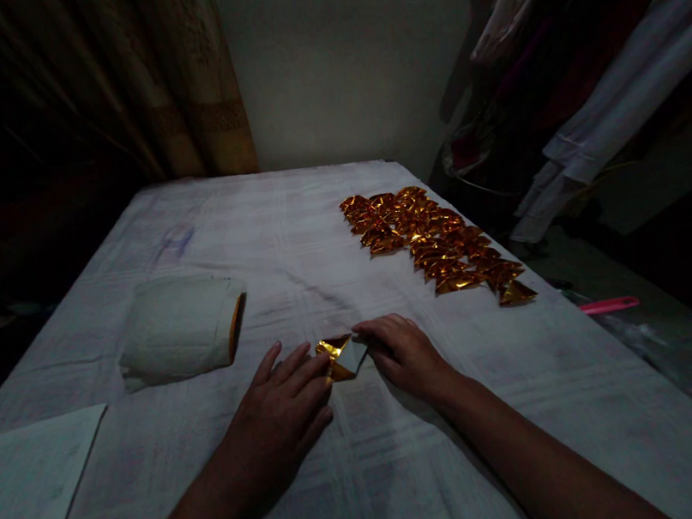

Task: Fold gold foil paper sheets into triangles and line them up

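Here, centre frame on the bench (pixel 364 465): left hand (pixel 278 413) flat, open grip, fingertips on the gold foil piece (pixel 340 356); right hand (pixel 403 355) pinches its edge. Paper roll (pixel 180 328) left, folded foil pile (pixel 435 246) upper right.

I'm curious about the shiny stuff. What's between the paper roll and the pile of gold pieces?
Only bare white cloth lies between the roll and the gold pieces, as the head view shows.

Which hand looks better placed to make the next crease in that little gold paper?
Probably the right hand: its fingertips pinch the gold paper at its white corner, while the left hand lies flat, pinning its other edge.
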A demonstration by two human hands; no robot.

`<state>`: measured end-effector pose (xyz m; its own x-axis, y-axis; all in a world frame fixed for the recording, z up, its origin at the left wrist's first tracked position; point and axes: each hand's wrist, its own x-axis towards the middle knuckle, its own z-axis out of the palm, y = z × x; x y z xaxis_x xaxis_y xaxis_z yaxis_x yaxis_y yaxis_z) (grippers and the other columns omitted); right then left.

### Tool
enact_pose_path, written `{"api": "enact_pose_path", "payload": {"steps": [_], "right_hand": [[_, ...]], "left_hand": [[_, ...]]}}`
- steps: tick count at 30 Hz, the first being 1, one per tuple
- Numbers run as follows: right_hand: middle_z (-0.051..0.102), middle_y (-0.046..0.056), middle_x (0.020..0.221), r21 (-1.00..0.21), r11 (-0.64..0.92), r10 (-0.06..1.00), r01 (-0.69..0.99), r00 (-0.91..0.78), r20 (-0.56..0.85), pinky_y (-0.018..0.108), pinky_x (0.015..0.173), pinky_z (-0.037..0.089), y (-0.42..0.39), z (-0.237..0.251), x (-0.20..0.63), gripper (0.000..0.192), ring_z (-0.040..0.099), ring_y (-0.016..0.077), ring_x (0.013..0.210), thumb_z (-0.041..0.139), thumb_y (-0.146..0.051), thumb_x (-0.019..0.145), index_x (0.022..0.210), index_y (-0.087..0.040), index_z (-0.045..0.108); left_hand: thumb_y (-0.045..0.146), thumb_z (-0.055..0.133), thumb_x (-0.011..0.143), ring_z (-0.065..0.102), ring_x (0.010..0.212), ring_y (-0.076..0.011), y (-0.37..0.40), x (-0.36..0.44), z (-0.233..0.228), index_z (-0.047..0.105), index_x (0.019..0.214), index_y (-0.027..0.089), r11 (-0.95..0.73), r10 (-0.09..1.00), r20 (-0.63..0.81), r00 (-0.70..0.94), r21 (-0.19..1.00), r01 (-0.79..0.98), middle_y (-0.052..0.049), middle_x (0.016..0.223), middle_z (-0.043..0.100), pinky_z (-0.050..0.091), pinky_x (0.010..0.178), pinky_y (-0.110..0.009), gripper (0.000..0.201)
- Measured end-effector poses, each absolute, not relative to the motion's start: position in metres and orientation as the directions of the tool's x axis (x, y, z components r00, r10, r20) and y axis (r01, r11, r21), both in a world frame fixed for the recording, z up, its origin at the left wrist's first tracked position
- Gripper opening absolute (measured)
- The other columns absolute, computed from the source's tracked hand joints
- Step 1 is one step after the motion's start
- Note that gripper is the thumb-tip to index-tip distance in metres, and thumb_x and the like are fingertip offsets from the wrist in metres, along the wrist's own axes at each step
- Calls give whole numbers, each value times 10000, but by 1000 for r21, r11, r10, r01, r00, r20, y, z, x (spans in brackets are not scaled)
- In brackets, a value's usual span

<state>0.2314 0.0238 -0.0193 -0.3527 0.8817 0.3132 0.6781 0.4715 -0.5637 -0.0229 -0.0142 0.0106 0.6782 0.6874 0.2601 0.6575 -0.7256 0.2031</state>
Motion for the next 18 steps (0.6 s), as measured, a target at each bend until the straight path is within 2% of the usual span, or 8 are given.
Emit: {"api": "enact_pose_path", "payload": {"steps": [2,4,6,8,12,18], "right_hand": [[734,61,1085,-565,484,874,668,-389,289,393,875,466,24,-18,232,330,641,238,1017,638,-96,872,1157,-257,676],[731,51,1047,-548,506,862,666,-418,287,384,855,454,24,-18,233,284,640,233,993,667,-105,868,1102,-264,698],[725,45,1003,-514,542,840,665,-440,317,366,827,439,24,-19,233,235,635,223,960,675,-109,877,1052,-260,715],[718,45,968,-464,590,807,661,-469,359,349,795,423,22,-19,231,172,627,215,928,684,-137,891,1010,-253,728],[703,38,898,-375,669,742,643,-539,400,331,742,391,16,-15,227,60,609,196,845,683,-212,922,937,-240,734],[700,35,902,-394,697,717,599,-596,362,328,758,393,18,-10,237,92,617,185,839,700,-199,917,1007,-215,714]], "left_hand": [[221,524,999,498,1353,-265,-15,-21,13,643,1132,216,-716,695,284,661,196,670,-69,1398,614,273,1208,-529,179],[201,509,996,565,1228,-256,-17,-17,15,641,1115,198,-704,706,298,643,197,682,-87,1286,654,361,1150,-503,178],[191,500,991,600,1091,-246,-19,-13,17,637,1124,195,-699,711,291,639,199,687,-84,1164,681,428,1070,-482,191],[183,505,982,602,1027,-242,-21,-9,17,628,1185,210,-691,720,283,634,201,695,-75,1129,682,452,1011,-472,239],[253,570,975,587,1113,-258,-26,-6,15,596,1309,262,-661,749,222,624,197,724,-75,1236,652,416,1031,-488,335],[406,587,985,573,1217,-282,-30,-7,15,583,1346,279,-659,750,165,640,112,744,-93,1353,620,364,1097,-527,383]]}}
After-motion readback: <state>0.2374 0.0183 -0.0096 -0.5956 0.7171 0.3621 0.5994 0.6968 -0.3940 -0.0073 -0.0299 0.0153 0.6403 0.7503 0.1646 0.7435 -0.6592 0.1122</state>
